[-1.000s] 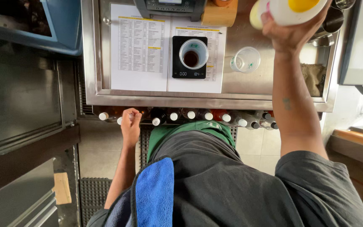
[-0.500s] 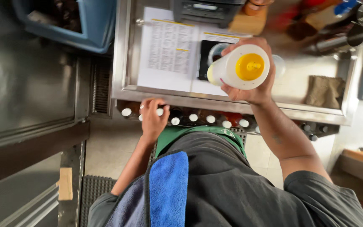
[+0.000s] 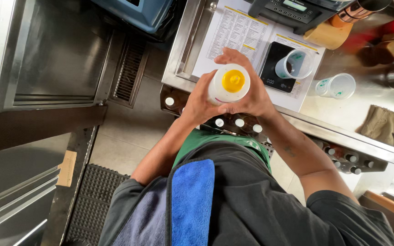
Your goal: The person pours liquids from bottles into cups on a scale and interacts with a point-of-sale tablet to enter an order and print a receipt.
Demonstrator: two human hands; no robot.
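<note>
A white squeeze bottle with a yellow cap (image 3: 229, 82) stands upright between both my hands, in front of the steel counter's edge. My left hand (image 3: 200, 99) wraps its left side. My right hand (image 3: 248, 91) wraps its right side and back. Just beyond, a clear plastic cup (image 3: 294, 64) with a little dark liquid sits on a small black scale (image 3: 277, 73). A second clear cup (image 3: 338, 86) stands on the counter to the right.
A printed sheet (image 3: 235, 33) lies on the steel counter (image 3: 324, 114). A row of white-capped bottles (image 3: 239, 123) sits in a rack below the counter edge. A brown cloth (image 3: 383, 125) lies at right, a blue bin (image 3: 137, 11) at top left. A blue towel (image 3: 191, 200) hangs on my apron.
My right hand brought the bottle down from above the counter to chest height. My left hand rose from the rack of bottles and now grips the bottle too.
</note>
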